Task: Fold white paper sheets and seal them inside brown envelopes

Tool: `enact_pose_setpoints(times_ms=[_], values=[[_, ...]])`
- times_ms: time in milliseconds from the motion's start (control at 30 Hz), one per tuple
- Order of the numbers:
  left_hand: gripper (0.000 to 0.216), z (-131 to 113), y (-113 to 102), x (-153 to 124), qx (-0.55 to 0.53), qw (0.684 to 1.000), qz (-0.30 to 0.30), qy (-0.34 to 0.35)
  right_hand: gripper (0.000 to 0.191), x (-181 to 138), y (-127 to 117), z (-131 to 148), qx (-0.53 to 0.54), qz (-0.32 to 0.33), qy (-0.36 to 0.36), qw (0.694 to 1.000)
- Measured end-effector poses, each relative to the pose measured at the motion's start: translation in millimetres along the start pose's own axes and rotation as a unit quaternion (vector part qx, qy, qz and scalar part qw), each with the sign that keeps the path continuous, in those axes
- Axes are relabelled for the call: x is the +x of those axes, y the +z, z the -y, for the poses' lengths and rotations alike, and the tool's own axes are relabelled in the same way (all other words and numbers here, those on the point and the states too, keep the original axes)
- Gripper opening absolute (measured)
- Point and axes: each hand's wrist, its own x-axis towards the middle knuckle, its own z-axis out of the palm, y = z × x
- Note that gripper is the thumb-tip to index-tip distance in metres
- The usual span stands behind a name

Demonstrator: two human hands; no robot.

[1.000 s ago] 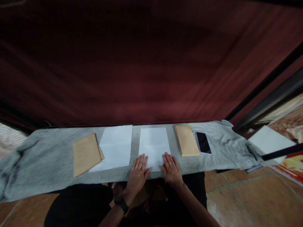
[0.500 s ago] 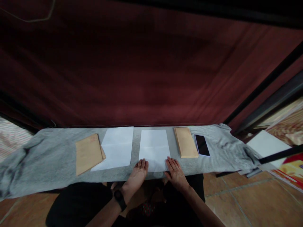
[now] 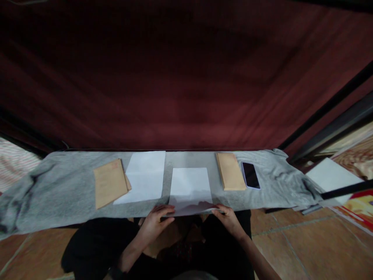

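Our left hand (image 3: 154, 224) grasps the near left corner of a white sheet (image 3: 190, 182), and our right hand (image 3: 230, 221) pinches its near right corner. The sheet lies around the middle of the counter (image 3: 67, 186), on its grey cloth covering; its near edge stands raised and slightly bowed, while its far part rests flat. To handle this well, we judge it best to bring both corners up evenly, with light pressure, so that the paper neither twists nor creases askew.

What our right thumb does is hard to tell, as the fingers cover it. Farther off, brown paper pieces (image 3: 110, 182) on the left hide part of a second sheet's (image 3: 147, 177) edge; their reddish mark is too faint to read. On the right, a brown stack (image 3: 232, 174) sits beside a phone (image 3: 251, 175); we cannot count the stack's layers. Beyond, the dark red panel (image 3: 186, 101) runs out of view.
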Motion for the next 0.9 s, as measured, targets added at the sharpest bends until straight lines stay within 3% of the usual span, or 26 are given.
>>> enact_pose_setpoints(times_ms=[100,200,467,700,900], values=[[0.023,8,1,14,-0.066,0.996,-0.040,-0.036,0.033,8,3,3,0.025,-0.038,0.032,0.998],[0.029,13,6,31,-0.118,0.989,-0.026,-0.082,0.040,22,7,4,0.056,-0.078,0.048,0.994],[0.040,11,19,50,-0.127,0.976,-0.095,-0.151,0.051,51,13,4,0.140,-0.108,0.061,0.982],[0.037,0,25,67,-0.067,0.973,-0.145,-0.169,0.053,71,18,-3,0.087,-0.180,0.076,0.977],[0.032,1,25,86,-0.018,0.969,-0.163,-0.183,0.053,97,19,-9,-0.067,-0.206,0.086,0.973]])
